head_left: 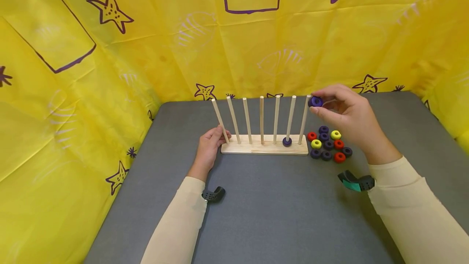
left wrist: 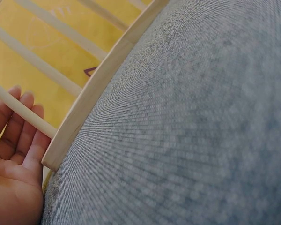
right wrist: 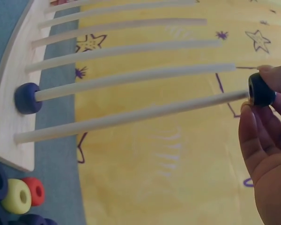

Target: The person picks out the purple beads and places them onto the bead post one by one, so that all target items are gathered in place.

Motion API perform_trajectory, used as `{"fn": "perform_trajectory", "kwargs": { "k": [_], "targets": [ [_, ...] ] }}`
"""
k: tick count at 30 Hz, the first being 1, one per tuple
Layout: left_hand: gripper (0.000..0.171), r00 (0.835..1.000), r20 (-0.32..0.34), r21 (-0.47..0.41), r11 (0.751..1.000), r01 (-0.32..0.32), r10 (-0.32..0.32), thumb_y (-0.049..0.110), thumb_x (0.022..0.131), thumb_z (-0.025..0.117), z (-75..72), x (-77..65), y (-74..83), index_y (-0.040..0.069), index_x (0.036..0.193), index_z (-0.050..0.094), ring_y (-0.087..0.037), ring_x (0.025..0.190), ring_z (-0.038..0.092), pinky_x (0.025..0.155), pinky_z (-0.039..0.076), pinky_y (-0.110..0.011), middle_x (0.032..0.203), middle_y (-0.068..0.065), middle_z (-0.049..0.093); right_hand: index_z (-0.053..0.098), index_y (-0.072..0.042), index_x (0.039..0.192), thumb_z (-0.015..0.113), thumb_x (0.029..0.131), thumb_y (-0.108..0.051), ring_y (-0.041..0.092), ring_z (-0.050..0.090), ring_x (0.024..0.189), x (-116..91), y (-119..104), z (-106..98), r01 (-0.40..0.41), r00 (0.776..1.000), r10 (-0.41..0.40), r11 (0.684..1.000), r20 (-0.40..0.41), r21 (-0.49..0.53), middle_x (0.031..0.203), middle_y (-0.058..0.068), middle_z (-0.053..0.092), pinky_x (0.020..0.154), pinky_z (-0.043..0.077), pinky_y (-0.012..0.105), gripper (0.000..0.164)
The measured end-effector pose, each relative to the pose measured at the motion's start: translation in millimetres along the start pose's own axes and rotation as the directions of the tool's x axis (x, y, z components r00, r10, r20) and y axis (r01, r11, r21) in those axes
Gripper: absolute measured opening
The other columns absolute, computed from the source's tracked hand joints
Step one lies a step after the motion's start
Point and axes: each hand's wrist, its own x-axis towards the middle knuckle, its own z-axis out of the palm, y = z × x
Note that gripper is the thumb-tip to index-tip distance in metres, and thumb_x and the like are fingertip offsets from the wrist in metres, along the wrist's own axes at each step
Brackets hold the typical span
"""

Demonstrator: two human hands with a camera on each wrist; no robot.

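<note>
Between thumb and fingertips my right hand [head_left: 346, 111] pinches a dark blue ring [head_left: 315, 101]. In the right wrist view that ring [right wrist: 261, 90] is right at the tip of the rightmost peg [right wrist: 145, 115]. The wooden peg rack [head_left: 264, 148] has several upright pegs on a flat base, and another dark blue ring [head_left: 287, 142] sits at the foot of the second peg from the right. My left hand [head_left: 210, 146] rests at the rack's left end. Its fingers extend behind the leftmost peg [left wrist: 25, 110], beside the base's end [left wrist: 54, 159].
Right of the rack lies a loose group of dark blue, red and yellow rings, among them a yellow ring [head_left: 335, 135] and a red ring [head_left: 339, 157]. The rack stands on a grey tabletop [head_left: 264, 211]. Yellow patterned cloth [head_left: 242, 52] hangs behind and at both sides.
</note>
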Motion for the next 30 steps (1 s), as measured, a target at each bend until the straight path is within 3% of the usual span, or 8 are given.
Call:
{"fn": "perform_trajectory", "kwargs": {
  "k": [14,25,30],
  "targets": [
    [0.047,1.000,0.007,0.010,1.000,-0.006,0.006,0.032,0.116,0.060,0.9,-0.2,1.7,-0.012,0.110,0.074,-0.024,0.102,0.071,0.094,0.059,-0.034,0.106,-0.020,0.074,0.076,0.003,0.126,0.082,0.090,0.017,0.016,0.066,0.100,18.9,-6.6,3.1,0.014,1.000,-0.014,1.000,-0.007,0.013,0.116,0.004,0.069,0.088,0.054,0.015,0.039],
    [0.047,1.000,-0.003,0.007,1.000,0.000,0.000,0.032,0.116,0.060,0.9,-0.1,0.7,-0.013,0.110,0.073,-0.026,0.102,0.071,0.093,0.059,-0.034,0.104,-0.018,0.075,0.076,0.004,0.126,0.082,0.090,0.015,0.014,0.063,0.102,33.1,-5.9,10.8,0.056,0.997,-0.057,0.998,0.053,0.015,0.116,0.008,0.069,0.087,0.054,0.016,0.038],
    [0.046,1.000,-0.003,0.003,1.000,-0.005,0.005,0.031,0.115,0.061,0.4,-0.1,0.6,-0.013,0.110,0.073,-0.025,0.101,0.071,0.093,0.059,-0.034,0.104,-0.018,0.075,0.076,0.000,0.127,0.083,0.094,0.008,0.014,0.064,0.100,34.8,-6.2,14.4,0.028,0.997,-0.028,1.000,0.076,-0.005,0.117,0.007,0.069,0.084,0.054,0.017,0.035]
  ]
}}
